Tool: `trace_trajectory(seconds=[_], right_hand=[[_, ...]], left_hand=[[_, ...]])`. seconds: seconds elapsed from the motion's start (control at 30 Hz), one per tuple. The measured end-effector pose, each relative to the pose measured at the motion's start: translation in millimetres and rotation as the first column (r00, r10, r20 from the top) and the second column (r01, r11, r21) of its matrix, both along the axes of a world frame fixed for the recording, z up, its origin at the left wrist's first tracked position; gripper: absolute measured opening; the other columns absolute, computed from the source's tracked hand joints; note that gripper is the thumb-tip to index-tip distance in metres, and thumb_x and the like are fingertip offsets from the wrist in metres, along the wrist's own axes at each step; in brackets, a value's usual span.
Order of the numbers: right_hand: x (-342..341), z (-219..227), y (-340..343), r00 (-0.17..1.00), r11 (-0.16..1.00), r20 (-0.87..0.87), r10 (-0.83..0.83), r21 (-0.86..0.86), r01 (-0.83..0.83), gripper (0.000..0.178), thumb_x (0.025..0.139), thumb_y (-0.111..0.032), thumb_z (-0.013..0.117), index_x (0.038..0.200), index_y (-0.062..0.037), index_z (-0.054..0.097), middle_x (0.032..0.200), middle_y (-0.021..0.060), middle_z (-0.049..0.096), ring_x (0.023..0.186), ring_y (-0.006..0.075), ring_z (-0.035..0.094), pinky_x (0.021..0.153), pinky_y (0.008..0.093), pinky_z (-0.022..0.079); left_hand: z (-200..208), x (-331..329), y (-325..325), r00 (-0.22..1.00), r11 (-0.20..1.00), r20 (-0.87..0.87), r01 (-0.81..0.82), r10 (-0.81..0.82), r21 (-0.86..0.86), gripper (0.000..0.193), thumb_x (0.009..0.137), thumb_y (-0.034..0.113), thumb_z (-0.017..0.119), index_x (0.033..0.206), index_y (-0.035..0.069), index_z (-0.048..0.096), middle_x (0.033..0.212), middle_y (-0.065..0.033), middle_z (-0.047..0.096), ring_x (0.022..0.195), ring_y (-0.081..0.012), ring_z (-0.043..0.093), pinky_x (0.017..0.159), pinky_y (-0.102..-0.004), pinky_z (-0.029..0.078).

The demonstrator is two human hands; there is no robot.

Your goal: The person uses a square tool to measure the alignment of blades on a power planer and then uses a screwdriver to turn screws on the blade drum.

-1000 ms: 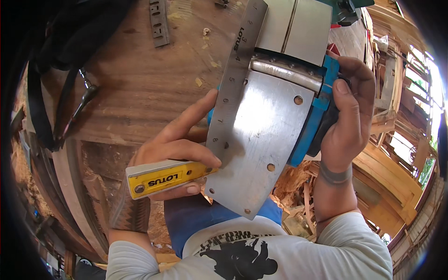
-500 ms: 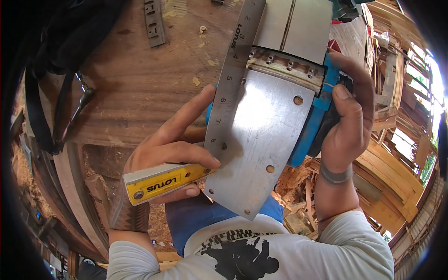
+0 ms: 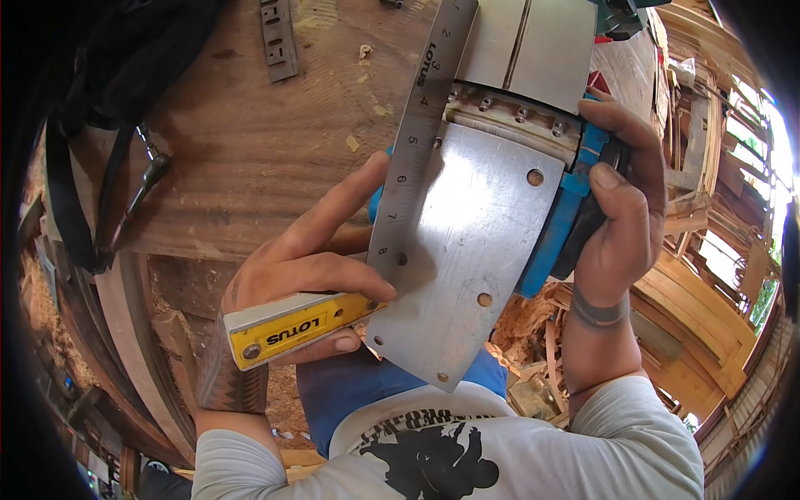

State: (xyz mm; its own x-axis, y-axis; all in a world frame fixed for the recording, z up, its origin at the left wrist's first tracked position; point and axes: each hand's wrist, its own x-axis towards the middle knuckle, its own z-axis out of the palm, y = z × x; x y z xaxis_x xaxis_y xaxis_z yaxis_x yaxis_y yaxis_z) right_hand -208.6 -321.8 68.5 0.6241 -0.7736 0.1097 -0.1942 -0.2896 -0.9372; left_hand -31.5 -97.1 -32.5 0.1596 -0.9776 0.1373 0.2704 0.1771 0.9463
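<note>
An electric hand planer (image 3: 492, 225) lies upside down, its shiny metal sole and cutter drum slot facing up and its blue body showing at the side. Along the sole's left edge runs the steel blade of a try square (image 3: 398, 196), whose yellow handle sticks out toward the lower left. My left hand (image 3: 312, 258) is closed around the square near its corner, thumb below, with the index finger stretched along the planer's left side. Around the planer's blue and black right side, my right hand (image 3: 629, 204) is wrapped, index fingertip and thumb by the drum slot.
A wooden bench (image 3: 250, 183) with wood chips lies beneath. On it are a slotted metal strip (image 3: 278, 37), a metal wrench-like tool (image 3: 152, 177) and a black bag (image 3: 137, 62) at the left. A green tool (image 3: 621, 18) is at the top right. Lumber (image 3: 692, 308) is piled at right.
My right index finger has settled against the planer's side near the drum slot. The try square and planer have shifted very slightly; both hands keep their hold.
</note>
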Motion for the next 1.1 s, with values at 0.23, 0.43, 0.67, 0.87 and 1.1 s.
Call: trace_trajectory(seconds=[0.23,0.43,0.67,0.87,1.1], right_hand=[[-3.6,0.9,-2.3,0.998,0.998,-0.042,0.037,-0.051,-0.039,0.043,0.082,-0.008,0.05,0.12,0.0058,0.066,0.12,0.0099,0.064,0.098,0.0114,0.054,0.093,0.0265,0.042],[-4.8,1.0,-4.1,0.998,0.998,-0.047,0.031,-0.057,-0.034,0.043,0.082,-0.01,0.051,0.12,0.0054,0.066,0.119,0.0094,0.065,0.095,0.0108,0.052,0.09,0.0258,0.041],[-4.1,0.7,-3.7,0.998,0.998,-0.048,0.029,-0.056,-0.031,0.043,0.082,-0.011,0.051,0.12,0.0054,0.067,0.121,0.0111,0.066,0.099,0.0124,0.054,0.094,0.027,0.041],[-3.6,1.1,-3.3,0.999,0.998,-0.043,0.029,-0.055,-0.031,0.043,0.082,-0.01,0.051,0.119,0.0052,0.067,0.121,0.0115,0.066,0.098,0.0123,0.054,0.094,0.0271,0.042],[-5.2,1.0,-4.7,0.997,0.998,-0.068,0.034,-0.048,-0.037,0.044,0.081,-0.009,0.05,0.119,0.0053,0.066,0.121,0.0115,0.065,0.098,0.0128,0.055,0.094,0.0273,0.042]], left_hand=[[2.9,-2.0,0.9,1.0,0.999,-0.008,-0.003,0.004,0.042,0.034,0.076,0.031,0.09,0.104,0.015,0.079,0.168,-0.0205,0.03,0.137,-0.0444,0.055,0.105,-0.0517,0.055],[5.3,-1.2,0.5,1.0,0.998,-0.004,-0.001,0.001,0.061,0.034,0.076,0.032,0.09,0.103,0.015,0.079,0.167,-0.0202,0.03,0.136,-0.0445,0.055,0.105,-0.0514,0.055],[5.2,1.4,-0.8,0.996,0.999,0.085,0.004,-0.008,0.052,0.034,0.077,0.035,0.089,0.103,0.015,0.079,0.167,-0.0217,0.03,0.139,-0.0455,0.052,0.107,-0.0525,0.053],[2.8,-0.6,-1.7,1.0,1.0,0.024,-0.009,0.008,0.024,0.036,0.077,0.039,0.089,0.103,0.015,0.079,0.167,-0.023,0.029,0.145,-0.0457,0.044,0.111,-0.054,0.049],[5.1,-0.5,-2.4,0.998,0.999,0.053,-0.018,0.016,0.034,0.035,0.077,0.039,0.088,0.101,0.015,0.079,0.166,-0.0225,0.031,0.145,-0.0449,0.045,0.112,-0.0538,0.048]])
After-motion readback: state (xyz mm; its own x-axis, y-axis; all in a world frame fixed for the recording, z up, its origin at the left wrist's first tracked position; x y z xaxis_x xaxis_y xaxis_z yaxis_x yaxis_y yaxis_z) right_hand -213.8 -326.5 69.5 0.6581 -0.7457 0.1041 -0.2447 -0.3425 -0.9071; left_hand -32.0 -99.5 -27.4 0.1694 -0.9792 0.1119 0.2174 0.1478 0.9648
